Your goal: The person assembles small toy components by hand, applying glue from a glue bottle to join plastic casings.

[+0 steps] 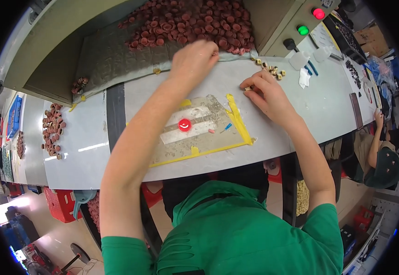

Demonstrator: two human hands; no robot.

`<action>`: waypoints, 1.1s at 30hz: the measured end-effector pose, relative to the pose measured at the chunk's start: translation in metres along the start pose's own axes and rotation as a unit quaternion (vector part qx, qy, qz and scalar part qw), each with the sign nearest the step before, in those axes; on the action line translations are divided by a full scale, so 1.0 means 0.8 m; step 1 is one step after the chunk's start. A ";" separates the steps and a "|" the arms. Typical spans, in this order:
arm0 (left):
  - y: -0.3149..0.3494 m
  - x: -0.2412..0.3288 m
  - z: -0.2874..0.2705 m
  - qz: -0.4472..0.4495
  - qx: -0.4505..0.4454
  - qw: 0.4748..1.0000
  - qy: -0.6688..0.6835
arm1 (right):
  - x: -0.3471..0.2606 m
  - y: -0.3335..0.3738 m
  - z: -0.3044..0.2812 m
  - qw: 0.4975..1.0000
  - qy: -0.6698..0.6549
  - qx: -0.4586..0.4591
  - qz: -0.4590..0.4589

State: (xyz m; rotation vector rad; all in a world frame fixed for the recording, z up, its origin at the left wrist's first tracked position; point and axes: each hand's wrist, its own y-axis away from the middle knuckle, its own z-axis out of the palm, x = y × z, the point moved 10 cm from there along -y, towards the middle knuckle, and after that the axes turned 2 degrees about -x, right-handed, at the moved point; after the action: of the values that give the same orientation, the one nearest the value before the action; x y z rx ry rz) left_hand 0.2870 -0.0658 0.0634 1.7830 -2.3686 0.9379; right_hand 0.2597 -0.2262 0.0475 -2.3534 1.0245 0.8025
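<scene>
Hands working at 12 o'clock on the white bench (pixel 94 151). Left hand (pixel 194 58) is reaching far forward, arm straight, fingers curled down at the near edge of the reddish-brown ring pile (pixel 190 23); fingertips are hiding, so grasp cannot be told. At centre, a red cap (pixel 184 124) is lying on the yellow-taped mat (pixel 199 133). Right hand (pixel 266 91), toward 1 o'clock, is pinching one small tan piece (pixel 248 88), wrist bent. More tan pieces (pixel 270 68) are sitting just beyond.
</scene>
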 end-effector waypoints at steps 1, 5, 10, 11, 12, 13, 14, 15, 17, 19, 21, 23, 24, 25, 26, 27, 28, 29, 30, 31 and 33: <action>0.008 0.002 -0.016 0.017 0.019 0.999 0.024 | -0.006 0.008 -0.001 1.000 0.017 0.010 -0.019; 0.071 -0.032 -0.068 -0.112 0.014 0.965 0.237 | -0.030 0.035 -0.004 0.987 0.107 0.063 -0.103; 0.176 -0.050 -0.091 -0.303 0.002 0.859 0.413 | -0.021 0.050 -0.009 0.993 0.055 0.085 -0.053; 0.198 -0.052 -0.088 -0.333 0.019 0.815 0.474 | -0.006 0.052 -0.011 0.995 -0.017 0.100 0.018; 0.218 -0.052 -0.085 -0.361 0.037 0.765 0.532 | -0.009 0.052 -0.009 0.995 -0.016 0.096 0.018; 0.229 -0.045 -0.086 -0.363 0.053 0.741 0.562 | -0.013 0.053 -0.009 0.995 0.005 0.094 0.011; 0.241 -0.040 -0.086 -0.367 0.059 0.738 0.563 | -0.017 0.053 -0.008 0.996 0.026 0.090 0.003; 0.254 -0.036 -0.084 -0.374 0.080 0.707 0.595 | -0.019 0.053 -0.007 0.996 0.026 0.082 0.000; 0.268 -0.027 -0.078 -0.379 0.114 0.671 0.628 | -0.030 0.049 -0.006 0.995 0.080 0.057 -0.021; 0.270 -0.011 -0.073 -0.370 0.113 0.687 0.614 | -0.033 0.046 -0.005 0.994 0.099 0.037 -0.015; 0.269 0.008 -0.061 -0.350 0.115 0.658 0.657 | -0.036 0.045 -0.004 0.992 0.125 0.019 0.005; 0.271 0.020 -0.051 -0.333 0.097 0.629 0.696 | -0.042 0.042 0.004 0.990 0.139 -0.003 0.015; 0.275 0.019 -0.049 -0.334 0.104 0.627 0.696 | -0.040 0.040 0.008 0.987 0.156 -0.015 0.034; 0.276 0.023 -0.046 -0.326 0.098 0.624 0.704 | -0.044 0.036 0.011 0.987 0.158 -0.019 0.029; 0.275 0.027 -0.043 -0.317 0.089 0.620 0.712 | -0.046 0.033 0.015 0.983 0.177 -0.030 0.023; 0.276 0.028 -0.043 -0.316 0.092 0.618 0.714 | -0.048 0.031 0.020 0.980 0.196 -0.041 0.018; 0.277 0.027 -0.043 -0.320 0.098 0.616 0.713 | -0.053 0.029 0.024 0.979 0.199 -0.042 0.017; 0.277 0.027 -0.042 -0.323 0.104 0.614 0.713 | -0.068 0.026 0.030 0.987 0.155 -0.036 -0.014; 0.278 0.027 -0.042 -0.322 0.104 0.613 0.714 | -0.085 0.025 0.038 0.993 0.109 -0.031 -0.044; 0.280 0.025 -0.041 -0.329 0.108 0.608 0.714 | -0.106 0.023 0.047 0.993 0.091 -0.027 -0.075; 0.284 0.020 -0.041 -0.335 0.111 0.604 0.714 | -0.132 0.017 0.078 0.990 0.057 -0.071 -0.110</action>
State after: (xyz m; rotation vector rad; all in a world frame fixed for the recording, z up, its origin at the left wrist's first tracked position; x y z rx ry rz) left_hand 0.0703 -0.0278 -0.0043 0.9022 -0.5195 1.5605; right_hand 0.1700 -0.1441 0.0697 -2.6025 0.7539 0.6834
